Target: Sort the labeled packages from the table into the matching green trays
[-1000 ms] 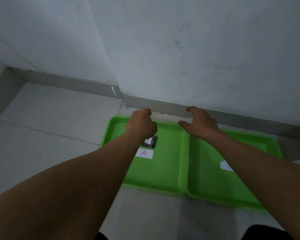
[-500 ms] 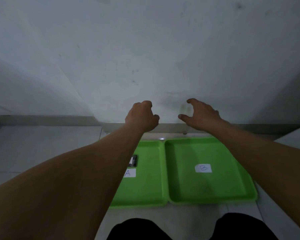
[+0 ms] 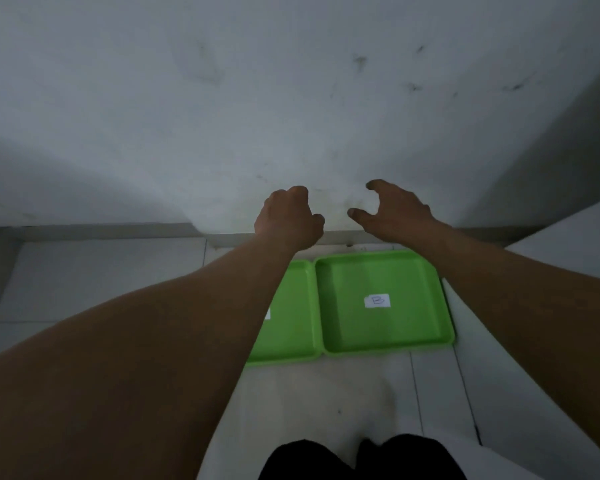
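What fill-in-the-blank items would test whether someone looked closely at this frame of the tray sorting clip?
1. The fully visible green tray carries a paper label with the letter ____.
2. The number of green trays on the floor is ____.
3. The left forearm covers much of the ____ tray.
4. The right hand, holding nothing, has its fingers ____.

Missing words: B; two; left; open

Bare indoor room corner, type not determinable. Scuffed white wall (image 3: 291, 98) meets a pale tiled floor (image 3: 94, 278) at a grey skirting (image 3: 90, 230). Two green trays (image 3: 381, 327) lie on the tiles.
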